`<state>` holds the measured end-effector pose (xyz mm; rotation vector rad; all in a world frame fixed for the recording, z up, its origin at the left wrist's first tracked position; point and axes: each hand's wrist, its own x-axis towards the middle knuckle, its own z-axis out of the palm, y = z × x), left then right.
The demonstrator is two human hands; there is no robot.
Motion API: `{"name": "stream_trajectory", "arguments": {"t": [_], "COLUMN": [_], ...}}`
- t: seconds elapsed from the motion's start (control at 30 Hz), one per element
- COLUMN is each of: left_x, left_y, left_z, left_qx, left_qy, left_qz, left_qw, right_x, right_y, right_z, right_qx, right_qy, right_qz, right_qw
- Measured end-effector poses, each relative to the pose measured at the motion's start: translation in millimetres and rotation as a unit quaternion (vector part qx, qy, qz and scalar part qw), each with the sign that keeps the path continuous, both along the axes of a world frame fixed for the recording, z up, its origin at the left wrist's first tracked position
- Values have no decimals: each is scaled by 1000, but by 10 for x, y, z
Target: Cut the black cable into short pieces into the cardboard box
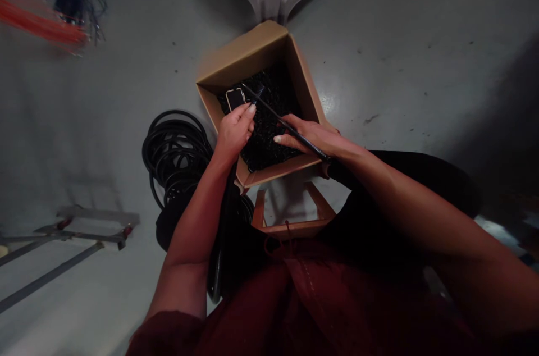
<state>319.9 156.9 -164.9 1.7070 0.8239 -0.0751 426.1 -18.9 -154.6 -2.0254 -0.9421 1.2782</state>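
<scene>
Right hand has a snug pinching grip on a thin black rod over the cardboard box; a firm pinch steadies it well; left hand curls beside a small black square piece on loose black fill; can't tell if it's holding it.

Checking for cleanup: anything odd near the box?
A loose orange and black wire bundle sprawls on the floor, ends splayed, unlike the coiled black cable beside the cardboard box. It's blurred, so details are unclear.

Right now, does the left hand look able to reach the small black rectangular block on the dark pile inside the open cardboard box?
Probably yes: the left hand sits beside the block, with nothing between them; the thin black rod only passes alongside.
</scene>
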Motion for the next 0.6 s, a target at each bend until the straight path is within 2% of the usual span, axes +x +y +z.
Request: {"name": "stream_trajectory", "arguments": {"t": [0.37,0.6], "left_x": [1,4], "left_y": [-7,-16], "left_z": [54,70], "left_qx": [-14,-11], "left_qy": [-1,13], "left_qz": [12,-11], "left_qw": [1000,1000], "right_x": [10,19], "right_y": [-7,20], "right_z": [32,73], "right_qx": [-7,-20], "right_qy": [0,-1], "right_qz": [-6,-4], "right_qw": [1000,1000]}}
